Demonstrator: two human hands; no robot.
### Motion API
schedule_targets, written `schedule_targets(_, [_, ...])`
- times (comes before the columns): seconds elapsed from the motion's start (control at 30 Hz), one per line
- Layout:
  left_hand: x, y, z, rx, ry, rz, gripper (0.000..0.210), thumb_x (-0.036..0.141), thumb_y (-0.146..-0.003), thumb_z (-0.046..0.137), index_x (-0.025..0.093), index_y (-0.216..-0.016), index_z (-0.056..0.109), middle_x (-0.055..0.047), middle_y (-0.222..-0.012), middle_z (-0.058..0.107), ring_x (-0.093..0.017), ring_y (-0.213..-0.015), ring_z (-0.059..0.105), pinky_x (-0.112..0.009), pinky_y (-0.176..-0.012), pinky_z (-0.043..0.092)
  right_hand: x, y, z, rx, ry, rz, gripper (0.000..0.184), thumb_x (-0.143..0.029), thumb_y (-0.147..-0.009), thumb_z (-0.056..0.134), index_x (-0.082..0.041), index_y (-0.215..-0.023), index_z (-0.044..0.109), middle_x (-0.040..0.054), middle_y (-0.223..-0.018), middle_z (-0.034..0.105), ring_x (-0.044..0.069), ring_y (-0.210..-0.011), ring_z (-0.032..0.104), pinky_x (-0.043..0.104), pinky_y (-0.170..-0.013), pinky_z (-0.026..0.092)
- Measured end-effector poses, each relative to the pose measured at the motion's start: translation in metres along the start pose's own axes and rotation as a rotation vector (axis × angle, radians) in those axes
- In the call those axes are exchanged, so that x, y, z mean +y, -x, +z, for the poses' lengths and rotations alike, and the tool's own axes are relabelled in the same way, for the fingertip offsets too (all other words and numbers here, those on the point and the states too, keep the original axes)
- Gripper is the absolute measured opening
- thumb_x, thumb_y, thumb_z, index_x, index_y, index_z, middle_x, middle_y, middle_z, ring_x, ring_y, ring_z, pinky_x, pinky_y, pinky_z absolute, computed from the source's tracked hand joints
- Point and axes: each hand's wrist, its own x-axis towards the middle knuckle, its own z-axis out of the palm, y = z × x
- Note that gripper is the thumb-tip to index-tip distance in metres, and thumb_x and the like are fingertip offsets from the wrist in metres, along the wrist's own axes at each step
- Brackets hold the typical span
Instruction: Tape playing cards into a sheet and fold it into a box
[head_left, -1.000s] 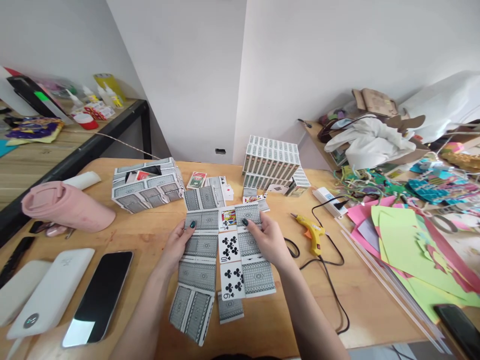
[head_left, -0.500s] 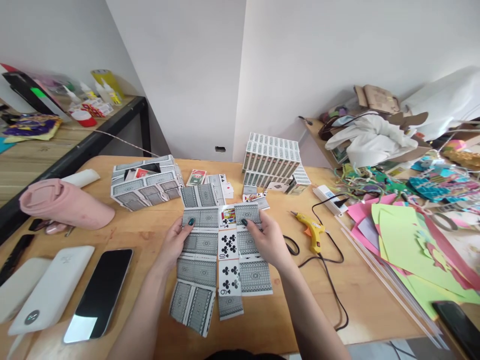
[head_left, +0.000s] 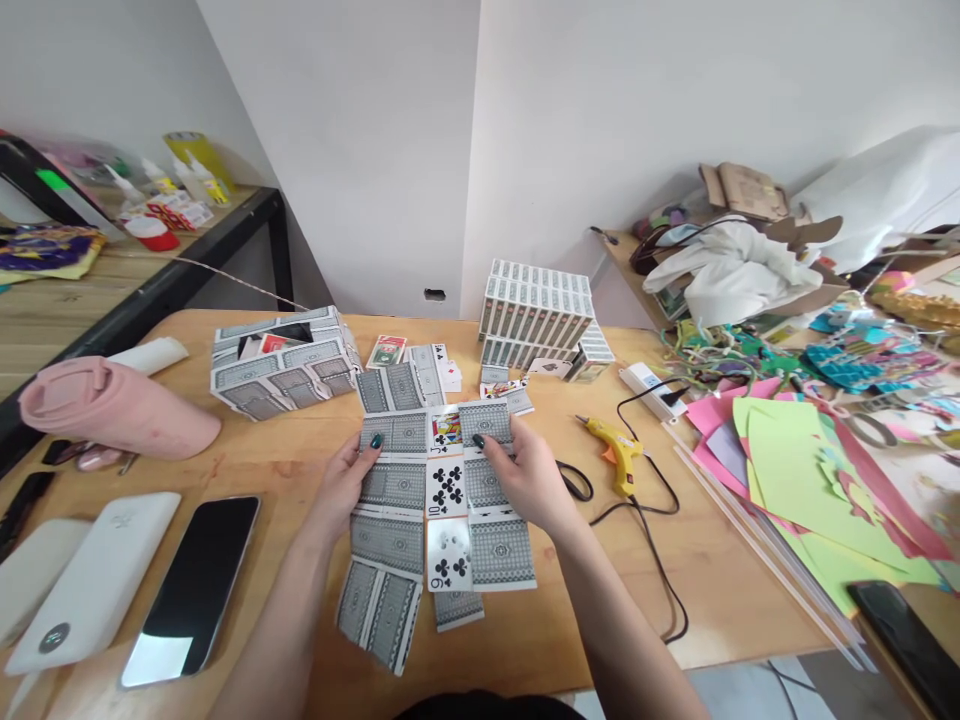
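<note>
Between my hands is a sheet of joined playing cards [head_left: 392, 487], mostly grey patterned backs. A column of face-up clubs cards [head_left: 445, 487], a jack, a ten and a nine, runs down its middle. My left hand [head_left: 346, 480] grips the sheet's left edge, thumb on top, and my right hand [head_left: 534, 475] pinches the right side the same way. At the lower left a flap of two cards [head_left: 379, 612] hangs at an angle. Beneath the sheet's lower end, a single card back [head_left: 458, 610] sticks out. Fingers under the sheet are hidden.
Behind stand a card-covered box [head_left: 285, 370] and a stack of card packs [head_left: 536, 310]. A yellow glue gun [head_left: 616, 452] with its black cord lies right, near a power strip [head_left: 651, 392] and coloured paper [head_left: 802, 465]. A phone [head_left: 191, 590], power bank [head_left: 94, 580] and pink tumbler [head_left: 120, 408] lie left.
The whole view has shifted slightly, so things appear a little further left. Both hands keep the same hold on the card sheet, which looks slightly tilted compared with before.
</note>
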Motion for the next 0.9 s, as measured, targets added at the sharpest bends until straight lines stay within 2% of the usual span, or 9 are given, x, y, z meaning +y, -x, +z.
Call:
schedule_targets(0.1, [0.002,0.001,0.002,-0.007,-0.032,0.039,0.051,0.049,-0.063,0.071,0.018,-0.102,0.06,-0.005,-0.096,0.07,-0.02,-0.079,0.065,-0.025,-0.065,0.05,0.0,0.001,0.002,-0.002,-0.126,-0.032,0.022,-0.029,-0.083,0.049,-0.021,-0.102,0.057,0.0067,-0.102,0.067,0.021,-0.092,0.063,0.033,-0.082,0.049])
schedule_targets(0.23, [0.005,0.004,0.004,0.001,-0.037,0.075,0.048,0.047,-0.064,0.071,0.017,-0.1,0.06,-0.006,-0.095,0.07,-0.021,-0.083,0.065,-0.025,-0.064,0.05,0.002,0.004,0.003,0.017,-0.132,-0.061,0.019,-0.027,-0.083,0.05,-0.021,-0.099,0.058,0.0065,-0.102,0.067,0.021,-0.09,0.063,0.034,-0.085,0.048])
schedule_targets(0.5, [0.006,0.008,0.005,-0.056,0.092,0.004,0.048,0.041,-0.062,0.075,0.019,-0.102,0.062,-0.004,-0.09,0.072,-0.019,-0.075,0.067,-0.024,-0.062,0.05,-0.002,0.005,-0.003,-0.045,-0.194,-0.079,0.02,-0.027,-0.084,0.05,-0.021,-0.102,0.057,0.0069,-0.104,0.067,0.021,-0.096,0.062,0.035,-0.085,0.049])
schedule_targets(0.9, [0.005,0.007,0.0,-0.033,0.044,0.028,0.044,0.041,-0.059,0.076,0.017,-0.094,0.064,-0.005,-0.087,0.071,-0.016,-0.066,0.064,-0.023,-0.059,0.05,-0.006,0.008,-0.01,-0.012,0.087,-0.156,0.018,-0.026,-0.085,0.051,-0.022,-0.101,0.057,0.0049,-0.089,0.068,0.021,-0.086,0.063,0.032,-0.075,0.05])
